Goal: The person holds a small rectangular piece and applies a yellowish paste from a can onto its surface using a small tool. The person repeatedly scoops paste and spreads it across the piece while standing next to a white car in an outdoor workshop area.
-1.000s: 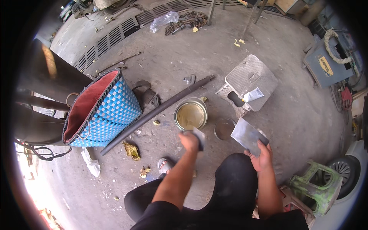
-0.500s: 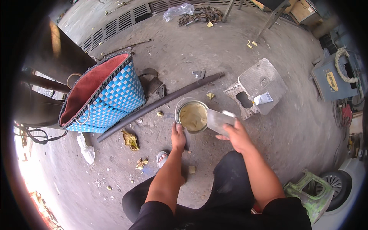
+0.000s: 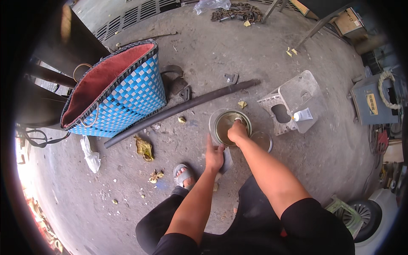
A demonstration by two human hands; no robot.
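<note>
I am looking down at a round open metal tin [image 3: 229,127] with yellowish-brown paste inside, standing on the grey concrete floor [image 3: 255,55] just ahead of my knees. My left hand [image 3: 213,155] is spread fairly wide, palm pressed against the near left wall of the tin, bracing it rather than gripping around it. My right hand [image 3: 237,131] reaches over the rim with its fingers bunched and dipped toward the contents; it seems to close on a small tool or a dab of paste, but I cannot tell which. The tin's round flat metal lid [image 3: 261,141] lies on the floor touching the tin's right side.

To do this well, I judge the left palm should hold firm against the wall so the tin neither slides nor tips, while the right works from the middle and draws up along the inner wall, wiping off excess on the rim.

A long dark rubber hose [image 3: 182,109] lies just beyond the tin, a blue-and-white woven basket with red lining [image 3: 123,91] farther left, and a tipped grey plastic stool [image 3: 293,100] to the right.
</note>
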